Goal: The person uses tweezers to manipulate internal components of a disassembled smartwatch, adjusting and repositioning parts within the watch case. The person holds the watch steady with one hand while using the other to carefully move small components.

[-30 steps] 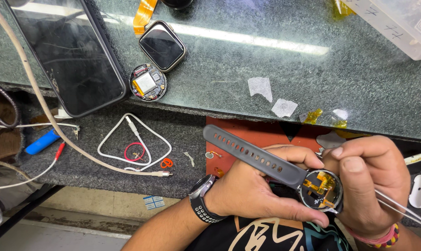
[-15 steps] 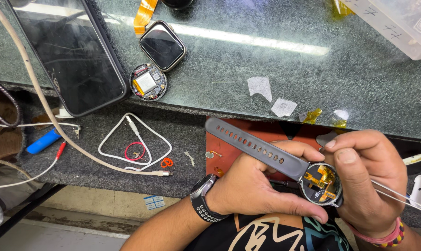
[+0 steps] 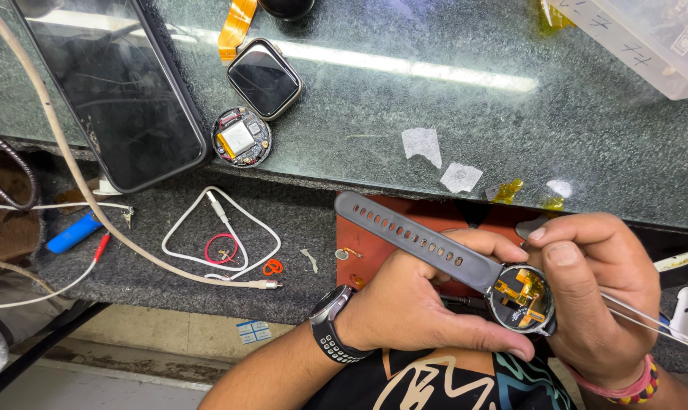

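My left hand [image 3: 412, 304] grips an opened round smartwatch [image 3: 520, 298] by its case, with orange flex cable showing inside. Its grey perforated strap [image 3: 412, 237] sticks out up and to the left. My right hand [image 3: 598, 292] rests against the watch case from the right and holds thin metal tweezers [image 3: 647, 315] whose handles trail off to the right; the tips are hidden behind my fingers. A dark wristwatch [image 3: 330, 323] is on my left wrist and a beaded band [image 3: 625, 380] on my right.
On the glass counter lie a large dark phone [image 3: 116, 91], a square watch screen [image 3: 264, 76], an open round watch body [image 3: 241, 138], orange flex ribbon [image 3: 236, 23] and paper scraps [image 3: 423, 144]. Below are a white cable loop [image 3: 222, 235], a blue tool [image 3: 74, 231] and a red mat [image 3: 359, 235].
The watch and both hands have shifted slightly to the right and down; the right thumb now presses closer over the open case. Everything on the counter is unmoved.
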